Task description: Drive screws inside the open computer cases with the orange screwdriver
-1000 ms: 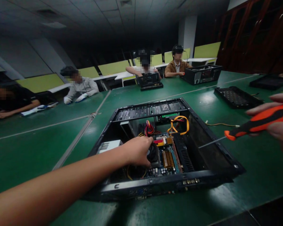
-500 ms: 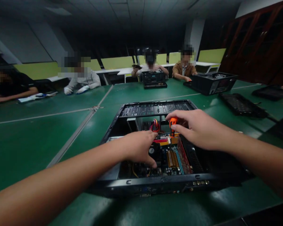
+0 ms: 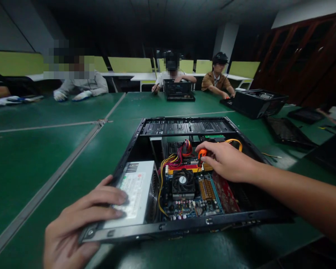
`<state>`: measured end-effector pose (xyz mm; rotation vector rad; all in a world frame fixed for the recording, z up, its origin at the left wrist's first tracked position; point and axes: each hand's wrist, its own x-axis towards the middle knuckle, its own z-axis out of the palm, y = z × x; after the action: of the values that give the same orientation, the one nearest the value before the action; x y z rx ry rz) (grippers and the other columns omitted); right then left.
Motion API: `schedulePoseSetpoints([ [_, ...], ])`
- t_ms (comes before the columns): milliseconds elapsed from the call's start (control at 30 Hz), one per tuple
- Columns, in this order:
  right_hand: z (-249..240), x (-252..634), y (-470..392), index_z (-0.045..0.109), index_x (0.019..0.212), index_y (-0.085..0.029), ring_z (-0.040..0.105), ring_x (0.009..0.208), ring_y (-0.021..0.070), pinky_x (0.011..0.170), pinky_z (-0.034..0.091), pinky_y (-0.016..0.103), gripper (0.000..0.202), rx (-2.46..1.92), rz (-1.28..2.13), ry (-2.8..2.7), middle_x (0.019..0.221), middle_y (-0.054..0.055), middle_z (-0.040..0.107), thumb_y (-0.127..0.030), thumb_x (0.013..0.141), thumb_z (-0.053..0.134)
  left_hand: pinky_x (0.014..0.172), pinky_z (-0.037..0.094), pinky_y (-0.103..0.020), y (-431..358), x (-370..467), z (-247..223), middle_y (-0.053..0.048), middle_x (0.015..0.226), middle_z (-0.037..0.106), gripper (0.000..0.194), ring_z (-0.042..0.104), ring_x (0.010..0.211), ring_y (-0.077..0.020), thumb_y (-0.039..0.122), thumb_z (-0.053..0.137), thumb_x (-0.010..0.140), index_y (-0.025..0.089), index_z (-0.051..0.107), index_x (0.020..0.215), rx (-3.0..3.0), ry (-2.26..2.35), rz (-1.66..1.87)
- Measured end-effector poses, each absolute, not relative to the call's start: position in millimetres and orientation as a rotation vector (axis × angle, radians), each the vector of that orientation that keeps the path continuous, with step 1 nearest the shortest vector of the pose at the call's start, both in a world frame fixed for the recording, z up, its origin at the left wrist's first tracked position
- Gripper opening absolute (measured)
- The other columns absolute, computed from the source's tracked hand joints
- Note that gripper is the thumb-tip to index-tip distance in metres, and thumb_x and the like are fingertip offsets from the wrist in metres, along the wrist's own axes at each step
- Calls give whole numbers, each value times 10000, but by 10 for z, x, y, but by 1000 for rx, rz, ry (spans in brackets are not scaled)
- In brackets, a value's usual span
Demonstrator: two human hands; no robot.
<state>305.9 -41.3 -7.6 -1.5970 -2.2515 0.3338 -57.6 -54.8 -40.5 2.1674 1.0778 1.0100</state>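
Indoors, case (image 3: 184,224) on green table (image 3: 44,160).

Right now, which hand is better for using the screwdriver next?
Probably the right hand: it holds the orange screwdriver, pointing down into the computer case, near the fan. The left hand is around the case's near left corner.

Left grip (image 3: 72,219) clasping, right grip (image 3: 225,158) curled
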Motion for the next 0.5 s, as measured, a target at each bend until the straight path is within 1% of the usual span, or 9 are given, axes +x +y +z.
schedulePoseSetpoints([
  [167, -117, 3048, -392, 636, 1159, -187, 652, 724, 181, 665, 444, 276, 241, -1592, 328, -2243, 823, 26, 715, -170, 932, 558, 1155, 318, -435, -563, -536, -430, 203, 898, 761, 468, 720, 851, -253, 276, 575, 549, 607, 719, 847, 2208, 1072, 1045],
  [200, -125, 3051, -387, 648, 1139, -192, 652, 708, 176, 653, 442, 272, 219, -1591, 311, -2243, 800, 19, 715, -200, 933, 574, 1157, 319, -437, -577, -528, -451, 196, 890, 763, 455, 717, 846, -253, 274, 578, 561, 601, 720, 844, 2197, 1081, 1074],
  [267, -131, 3057, -372, 689, 1051, -197, 651, 668, 178, 634, 439, 276, 181, -1622, 232, -2248, 737, 11, 708, -309, 930, 614, 1160, 323, -443, -605, -505, -493, 182, 871, 764, 415, 709, 831, -251, 275, 572, 594, 581, 728, 826, 2165, 1087, 1150],
  [333, -119, 3056, -358, 722, 954, -198, 654, 654, 191, 634, 449, 292, 233, -1652, 136, -2276, 709, 20, 709, -407, 919, 627, 1165, 323, -453, -628, -474, -518, 171, 864, 761, 380, 697, 824, -257, 289, 568, 610, 562, 736, 814, 2137, 1080, 1207],
  [367, -105, 3051, -353, 731, 951, -197, 665, 680, 199, 654, 464, 300, 241, -1642, 120, -2301, 750, 31, 726, -409, 922, 619, 1165, 323, -456, -637, -458, -521, 167, 860, 760, 372, 693, 826, -260, 288, 570, 612, 558, 738, 805, 2122, 1084, 1224],
  [400, -88, 3043, -350, 734, 992, -199, 681, 738, 207, 693, 482, 306, 224, -1616, 138, -2328, 833, 41, 747, -371, 931, 604, 1166, 320, -458, -645, -444, -519, 160, 856, 761, 365, 689, 829, -262, 287, 575, 609, 551, 741, 799, 2106, 1089, 1235],
  [433, -68, 3032, -350, 726, 1062, -205, 694, 823, 213, 748, 498, 310, 215, -1582, 185, -2356, 944, 48, 756, -307, 938, 585, 1168, 315, -458, -651, -433, -514, 150, 851, 762, 360, 687, 832, -263, 281, 580, 605, 542, 745, 791, 2092, 1091, 1240],
  [500, -28, 3008, -360, 676, 1206, -210, 674, 1019, 227, 881, 497, 325, 307, -1539, 289, -2399, 1162, 52, 717, -188, 930, 542, 1169, 306, -453, -658, -420, -505, 124, 840, 765, 357, 685, 839, -257, 258, 585, 604, 518, 753, 782, 2079, 1074, 1246],
])
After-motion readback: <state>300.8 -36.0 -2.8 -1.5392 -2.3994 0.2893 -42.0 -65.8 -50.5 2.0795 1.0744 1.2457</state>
